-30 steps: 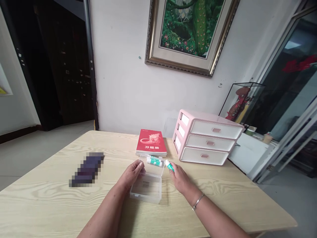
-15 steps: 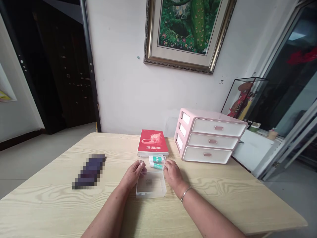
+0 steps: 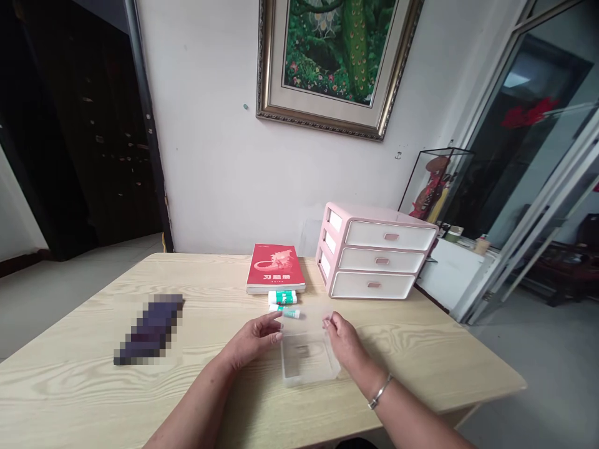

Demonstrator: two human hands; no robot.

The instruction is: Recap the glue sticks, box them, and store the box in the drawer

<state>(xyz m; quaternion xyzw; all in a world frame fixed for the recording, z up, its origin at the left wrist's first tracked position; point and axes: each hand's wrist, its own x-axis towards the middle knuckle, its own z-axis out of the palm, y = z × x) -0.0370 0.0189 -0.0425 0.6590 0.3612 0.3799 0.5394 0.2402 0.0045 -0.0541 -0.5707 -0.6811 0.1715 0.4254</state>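
- From where I stand, a clear rectangular plastic box [image 3: 309, 362] sits between the person's hands near the middle of the pale wood-grain surface [image 3: 201, 280], its lid raised on the far side; I can't tell whether its base rests flat.
- The left hand [image 3: 253, 343] is at the box's left side, thumb and index set apart, their tips right by the edge; I can't tell how firmly they touch.
- The right hand [image 3: 345, 340], a silver-coloured metal bracelet [image 3: 380, 391] on its wrist, has its fingers drawn narrow, pinching the lid's right edge.
- Just beyond the lid lie two white-and-green cylindrical tubes [image 3: 282, 297], the nearer one partly seen through the clear plastic.
- Behind them lies a red-covered book [image 3: 276, 265].
- A pink-and-white three-drawer plastic cabinet [image 3: 381, 259] stands to the right, its drawers closed.
- A dark, pixelated object [image 3: 150, 330] lies well apart on the left.
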